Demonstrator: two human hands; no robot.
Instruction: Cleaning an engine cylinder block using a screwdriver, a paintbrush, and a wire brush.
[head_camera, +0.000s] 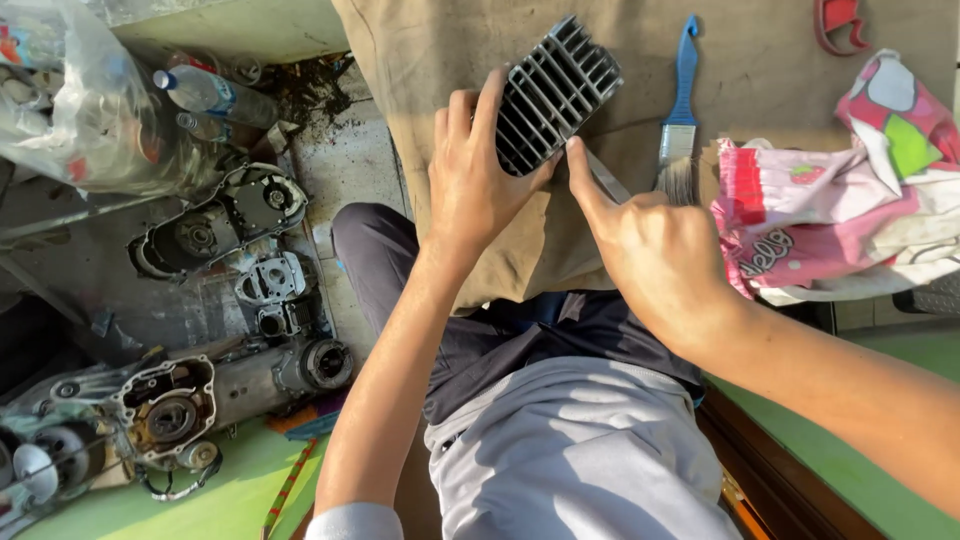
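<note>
The left hand is holding a dark grey metal block with many thin fins, fingers curled round its near end in a firm grip. The right hand is closed around a thin flat metal tool, and its thumb is pressing on the block's edge. The block is resting on a tan cloth just beyond both hands.

It looks like the person is scraping or cleaning the block's edge. I think the next move needs a steady hold and a slow, careful push with the tool.

Just right of the right hand are lying one blue-handled paintbrush and one pink and white rag. Far left of the left hand, on the floor, I am counting about four grey engine parts and one clear plastic bottle.
</note>
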